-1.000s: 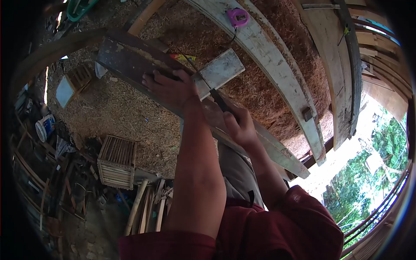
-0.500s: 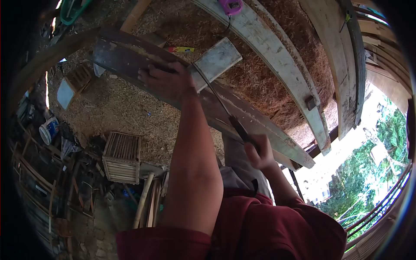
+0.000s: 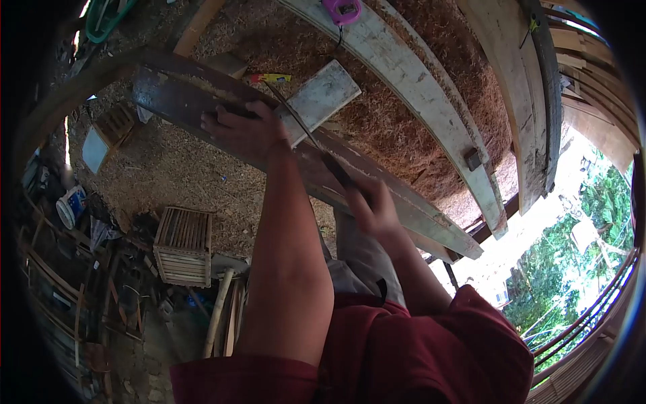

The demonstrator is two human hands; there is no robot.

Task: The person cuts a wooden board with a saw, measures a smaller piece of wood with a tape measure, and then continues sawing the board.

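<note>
My left hand [image 3: 247, 132] lies with fingers spread on a dark, long wooden board [image 3: 182, 101]. In my right hand [image 3: 370, 205] is the dark handle of a saw [image 3: 304, 126], seen nearly edge-on as a thin blade. The blade runs up and left past my left wrist, across a short pale board [image 3: 326, 94] that crosses the long one. Just beyond the blade's far end lies a yellow and red object [image 3: 271, 78].
A pink tape measure [image 3: 342, 10] rests on a long pale curved plank [image 3: 404, 77]. A small block [image 3: 473, 159] sits on that plank. Slatted crate [image 3: 183, 246] and white bucket [image 3: 70, 207] stand at the left. Shavings cover the ground.
My right hand has moved up and left with the saw, so the blade reaches farther past the left wrist. My left hand stays on the board, while the whole view has shifted slightly.
</note>
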